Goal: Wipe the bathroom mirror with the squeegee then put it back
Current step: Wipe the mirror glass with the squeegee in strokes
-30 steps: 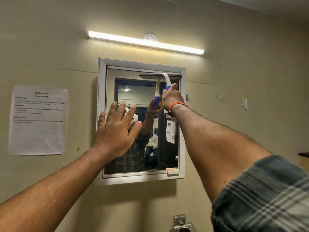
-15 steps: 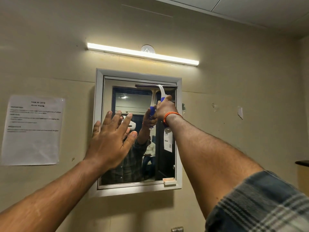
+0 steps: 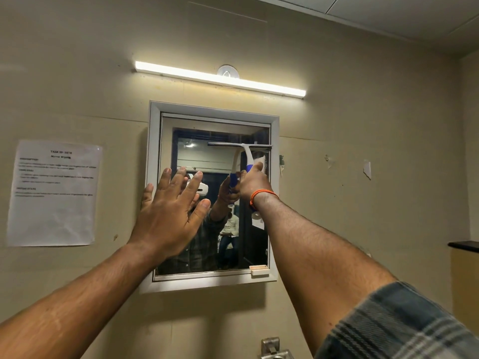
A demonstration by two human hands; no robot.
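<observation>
- Head view: the right hand is closed around the blue grip of the squeegee, which stands against the glass of the mirror with its blade level and its right end at the frame's right side.
- The blade now sits lower on the glass than half a second ago, when it was up by the top edge of the frame; a strip of glass shows above it.
- The left hand is spread wide, fingers apart, holding nothing, raised in front of the mirror's left side; whether the palm touches the glass cannot be told. It keeps much the same pose as before.
- An orange band circles the right wrist, and a plaid sleeve fills the lower right corner.
- A lit strip light runs above the mirror; a printed sheet hangs on the wall to the left.
- The whole mirror lies lower in the view than earlier, with more ceiling showing.
</observation>
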